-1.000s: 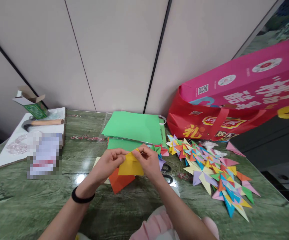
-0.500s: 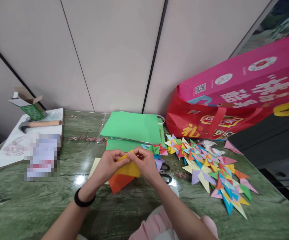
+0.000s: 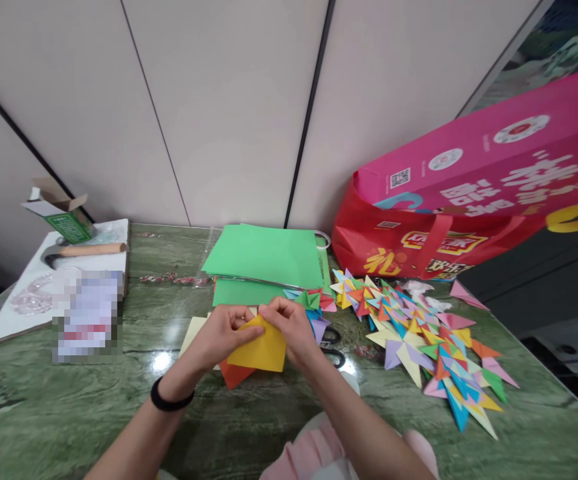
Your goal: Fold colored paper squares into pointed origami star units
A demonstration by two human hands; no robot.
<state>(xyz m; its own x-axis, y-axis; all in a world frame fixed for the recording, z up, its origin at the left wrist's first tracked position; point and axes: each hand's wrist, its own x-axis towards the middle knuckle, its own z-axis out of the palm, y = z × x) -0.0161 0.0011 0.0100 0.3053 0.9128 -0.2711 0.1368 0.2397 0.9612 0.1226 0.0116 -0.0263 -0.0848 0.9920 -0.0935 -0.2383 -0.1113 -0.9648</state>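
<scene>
A yellow sheet of paper (image 3: 261, 350) is held up between both hands at its top edge. My left hand (image 3: 226, 333) pinches it at the upper left, and my right hand (image 3: 289, 327) pinches the top corner close beside. The fingertips hide the very top of the sheet. An orange paper (image 3: 236, 377) shows below and behind the yellow one. Pale yellow paper (image 3: 193, 333) lies on the table to the left, partly under my left hand. Just beyond the hands is a stack of green paper (image 3: 269, 253).
Many folded paper stars (image 3: 409, 320) spread to the right, before a red gift bag (image 3: 389, 233). Scissors (image 3: 333, 357) lie by my right wrist. On the left, a white board (image 3: 13, 320) carries a wooden-handled tool (image 3: 91, 249) and a small green box (image 3: 71, 227).
The yellow paper has opened out and now hangs flatter, facing me and covering more of the orange paper. Both hands stay at its top edge.
</scene>
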